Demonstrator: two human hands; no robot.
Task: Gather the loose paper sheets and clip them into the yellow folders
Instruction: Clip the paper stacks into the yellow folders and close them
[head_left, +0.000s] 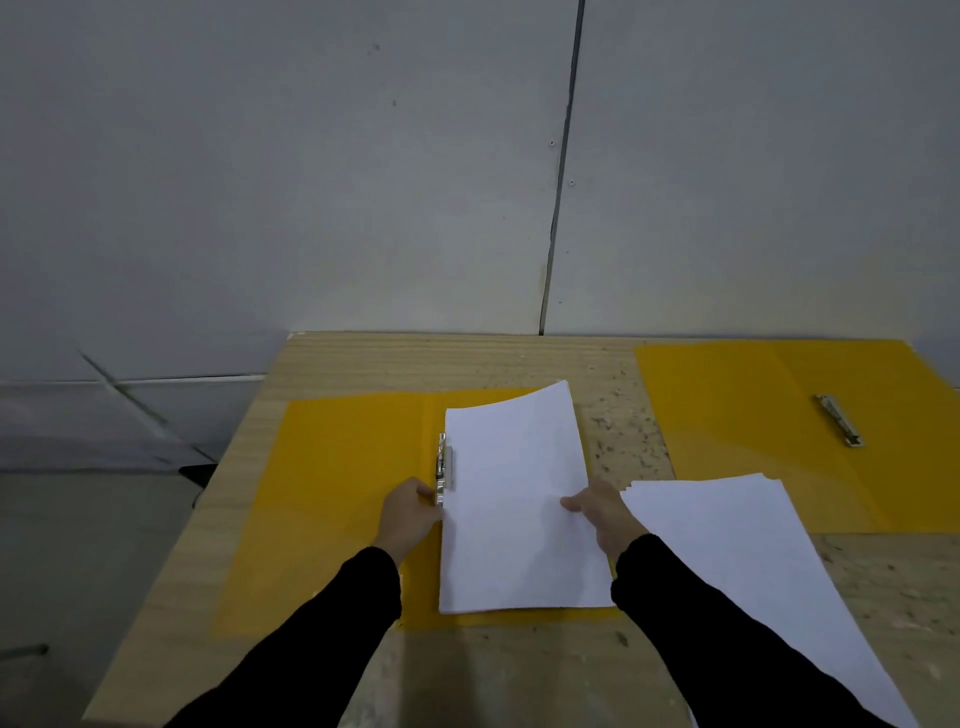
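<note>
An open yellow folder (332, 467) lies flat on the table in front of me. A stack of white sheets (514, 499) lies on its right half, left edge against the metal clip (442, 467) at the spine. My left hand (413, 512) grips the clip's near end, fingers curled on it. My right hand (597, 512) holds the stack's right edge, thumb on top; the far corner of the sheets curls upward. A second open yellow folder (737, 415) with its own metal clip (840, 420) lies at the back right.
A loose pile of white sheets (743, 566) lies at the right, partly over the second folder and under my right sleeve. The wooden table (395, 364) ends at a grey wall behind; its left edge drops to the floor.
</note>
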